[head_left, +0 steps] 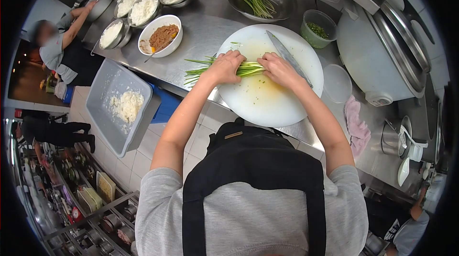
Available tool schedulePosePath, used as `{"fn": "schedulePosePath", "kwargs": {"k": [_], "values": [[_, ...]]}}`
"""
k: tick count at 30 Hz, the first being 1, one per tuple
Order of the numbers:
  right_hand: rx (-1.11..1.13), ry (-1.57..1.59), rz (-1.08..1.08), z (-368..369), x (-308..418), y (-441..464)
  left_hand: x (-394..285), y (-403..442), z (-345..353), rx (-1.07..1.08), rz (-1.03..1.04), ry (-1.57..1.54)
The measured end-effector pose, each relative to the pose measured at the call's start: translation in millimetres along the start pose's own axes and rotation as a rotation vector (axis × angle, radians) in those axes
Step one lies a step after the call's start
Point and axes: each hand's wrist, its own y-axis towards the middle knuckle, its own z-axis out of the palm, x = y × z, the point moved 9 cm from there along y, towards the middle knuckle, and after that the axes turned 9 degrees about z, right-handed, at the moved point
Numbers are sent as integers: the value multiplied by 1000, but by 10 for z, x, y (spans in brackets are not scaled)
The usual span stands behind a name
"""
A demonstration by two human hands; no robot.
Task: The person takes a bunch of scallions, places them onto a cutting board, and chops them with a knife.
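Note:
A bunch of green onions (249,69) lies across the round white cutting board (248,108), its green tops (195,72) sticking out past the board's left edge. My left hand (228,67) is closed over the bunch near the middle. Around its right end my right hand (278,69) has its fingers wrapped. A large knife (289,58) rests on the board just beyond my right hand, its handle end not clearly visible. Small green bits are scattered on the board.
Behind the board are a metal bowl (239,5) of green onions and a tub (318,30) of chopped greens. A large cooker (377,50) stands right, by a pink cloth (357,124). Rice bowls (143,11), a meat bowl (162,36) and a grey bin (106,77) are left. A co-worker (60,46) stands far left.

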Motion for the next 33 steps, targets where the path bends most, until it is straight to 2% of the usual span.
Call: {"fn": "schedulePosePath", "kwargs": {"k": [3, 9, 13, 15, 17, 19, 21, 25, 27, 33], "values": [[-53, 30, 3, -11, -46, -11, 85, 41, 147, 27, 55, -63], [-191, -26, 4, 48, -69, -91, -140, -63, 28, -151, 112, 10], [-158, -33, -27, 8, -50, -64, -275, 167, 17, -129, 56, -9], [-33, -61, 48, 79, -102, -37, -316, 323, 44, -134, 71, -40], [-39, -37, 42, 60, -151, -36, -317, 415, 108, -183, 52, -285], [-49, -9, 35, 24, -191, -73, -300, 420, 169, -232, 71, -311], [-165, 223, 150, -151, -387, -173, -276, 410, 160, -282, 85, -338], [-190, 267, 302, -281, -537, -384, -348, 444, 129, -179, 73, -209], [-1, 349, 467, -161, -589, -414, -351, 480, 144, -138, 51, -200], [-232, 372, 434, -64, -583, -314, -351, 526, 164, -188, 88, -263]]}}
